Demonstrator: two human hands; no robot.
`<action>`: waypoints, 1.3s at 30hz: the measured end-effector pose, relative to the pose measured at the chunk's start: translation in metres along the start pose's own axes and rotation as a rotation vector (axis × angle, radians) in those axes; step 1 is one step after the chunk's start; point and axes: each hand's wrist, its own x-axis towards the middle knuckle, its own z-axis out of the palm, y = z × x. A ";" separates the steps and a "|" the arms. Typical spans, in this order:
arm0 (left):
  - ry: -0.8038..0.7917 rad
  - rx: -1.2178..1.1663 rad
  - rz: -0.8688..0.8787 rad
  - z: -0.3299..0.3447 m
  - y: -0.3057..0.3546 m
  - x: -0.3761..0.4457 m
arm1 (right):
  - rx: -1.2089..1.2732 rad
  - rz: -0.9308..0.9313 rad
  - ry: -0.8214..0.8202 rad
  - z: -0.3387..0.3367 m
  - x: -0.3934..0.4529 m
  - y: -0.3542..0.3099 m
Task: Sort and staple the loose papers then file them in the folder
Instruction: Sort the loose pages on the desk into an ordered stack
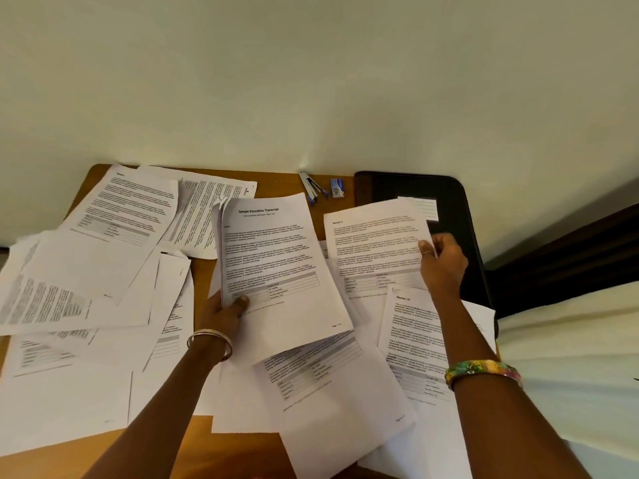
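A: Status on the sort?

B: We're mid-sort. Left hand [224, 311] is pinched on a small stack headed "Sample Education Transcript" [276, 267], thumb on top near the bottom-left corner, fingers under. Stack is tilted up off the wooden table [207, 271], probably so we can read the title page and add matching pages behind it.

A: Right side?

B: Right hand [442, 261] is closed on the right edge of a Section 5 sheet [377, 243], thumb on the face. That sheet partly overlaps the black folder [460, 216], so the grip sits at the folder-side edge. We judge it's being pulled for matching.

A: Remaining loose papers?

B: Spread all over. Overlapping pile at left [86, 271], more under the held stack, a Section 10 sheet [415, 333] just below the right wrist.

A: Stapler?

B: Stapler [311, 188] lies at the far table edge by the wall, a small staple box [337, 187] just beside it, both well apart from either hand. Untouched, we think. Stapling and filing not yet started.
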 end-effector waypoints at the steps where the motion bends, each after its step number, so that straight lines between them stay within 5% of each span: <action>1: 0.002 0.001 -0.008 0.000 -0.001 0.001 | 0.033 -0.037 -0.002 -0.002 -0.003 -0.002; 5: 0.002 0.001 -0.018 0.001 -0.002 0.001 | 0.121 -0.023 -0.137 -0.005 -0.006 0.001; 8: -0.010 -0.009 -0.012 0.001 -0.003 -0.001 | -0.087 0.067 -0.301 -0.005 -0.001 0.010; 18: -0.005 -0.119 0.039 0.002 0.013 -0.005 | 0.198 -0.139 0.242 -0.018 0.027 -0.040; 23: -0.009 -0.199 0.137 -0.004 0.032 -0.008 | 0.305 -0.244 0.317 -0.032 0.029 -0.079; 32: -0.132 -0.346 0.104 -0.032 0.048 -0.015 | 0.262 -0.064 -0.161 -0.013 -0.034 -0.072; 39: -0.185 -0.288 0.020 -0.047 0.032 -0.033 | 0.229 -0.009 -0.258 0.011 -0.096 -0.062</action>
